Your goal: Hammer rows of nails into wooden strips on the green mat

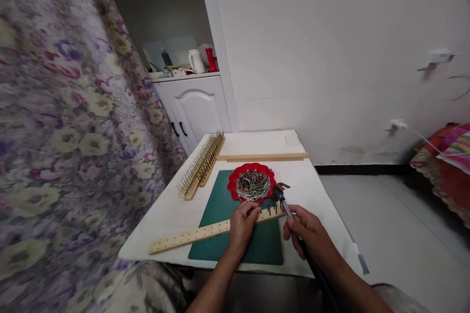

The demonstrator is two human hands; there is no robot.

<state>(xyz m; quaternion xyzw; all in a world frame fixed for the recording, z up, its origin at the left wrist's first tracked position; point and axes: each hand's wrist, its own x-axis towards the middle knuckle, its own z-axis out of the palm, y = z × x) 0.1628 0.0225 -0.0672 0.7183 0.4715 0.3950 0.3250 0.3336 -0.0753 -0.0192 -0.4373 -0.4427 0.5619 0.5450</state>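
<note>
My right hand [306, 230] is wrapped round a claw hammer [288, 208], its head raised over the right end of a pale wooden strip [209, 231]. The strip is dotted with rows of holes and lies slantwise over a green mat [220, 249]. Several nails [272, 210] stand upright in its right part. My left hand [242, 227] rests at the strip just left of them, thumb and forefinger pinched on a nail [260, 210] that is mostly hidden. Behind the strip sits a red scalloped dish [231, 183] heaped with loose nails [253, 184].
Wooden strips full of upright nails [203, 164] lie at the table's left. Bare wooden strips [264, 157] lie across its far part. A floral curtain [91, 122] hangs close on the left. A white cabinet [196, 107] and a wall [312, 58] stand behind the table [161, 227].
</note>
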